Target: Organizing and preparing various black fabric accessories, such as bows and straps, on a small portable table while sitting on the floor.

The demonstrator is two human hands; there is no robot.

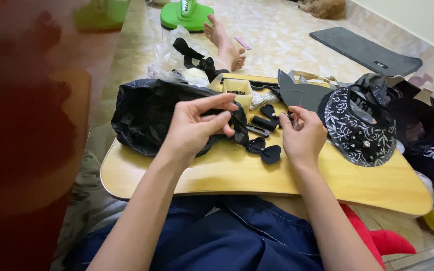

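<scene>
Over the wooden lap table point(227, 173), both hands are up and busy. This table is the thing to measure every place from.

The left hand point(197, 128) hovers above the left half of the table. Its fingers are curled in, and the thumb and first finger come together in a pinch. What they hold is too thin and small to make out. Right behind this hand, on the left end of the table, lies a crumpled black plastic bag point(151, 113).

The right hand point(302, 138) is over the middle of the table. Its fingers are bent close together at the tips, pinching a thin needle point(296, 120) that points down.

Between the two hands, on the table top, lies a small black bow point(264, 149). Just behind it sits a black thread spool point(263, 123). At the far edge of the table stands a little box point(239, 90) with dark beads in it, and a flat black shape point(300, 93) lies beside it. On the right end of the table rests a black sun visor point(360, 128) with a white flower pattern.

Past the far edge of the table, on the floor, a bare foot point(224, 45) sticks out, and a green fan base point(187, 14) stands farther off.
</scene>
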